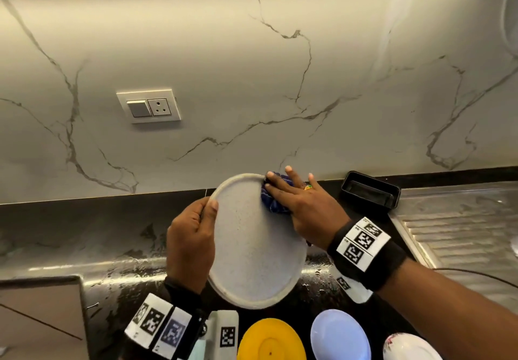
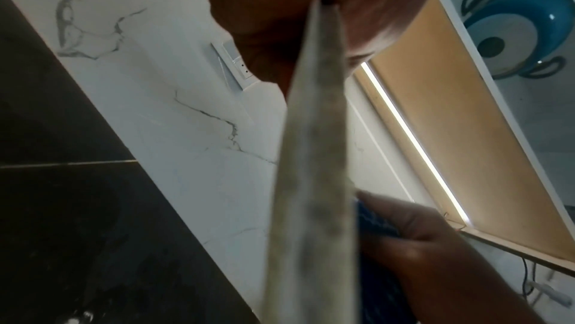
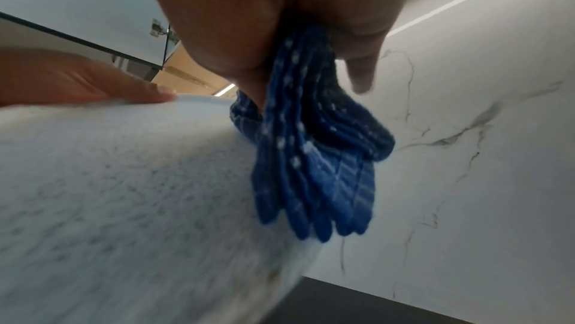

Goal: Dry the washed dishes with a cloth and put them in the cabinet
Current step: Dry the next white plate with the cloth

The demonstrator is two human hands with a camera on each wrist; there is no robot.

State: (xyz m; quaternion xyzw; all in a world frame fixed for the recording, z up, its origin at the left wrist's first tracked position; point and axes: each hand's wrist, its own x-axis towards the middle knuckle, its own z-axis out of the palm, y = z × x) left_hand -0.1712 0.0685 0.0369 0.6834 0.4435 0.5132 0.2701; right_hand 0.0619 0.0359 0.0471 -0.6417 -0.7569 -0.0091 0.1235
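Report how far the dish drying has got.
Done: nothing visibly put away. In hand: the left hand grips the round speckled grey plate by its rim while the right hand presses the blue cloth on it. Left: yellow plate, pale blue plate and white dish wait on the counter.

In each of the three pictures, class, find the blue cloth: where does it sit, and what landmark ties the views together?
Head: blue cloth under the right hand, on the speckled plate's upper right rim.
Left wrist: lower right, a blue strip beside the edge-on plate.
Right wrist: centre, folds hanging from the palm.
Shared landmark: the veined marble wall.
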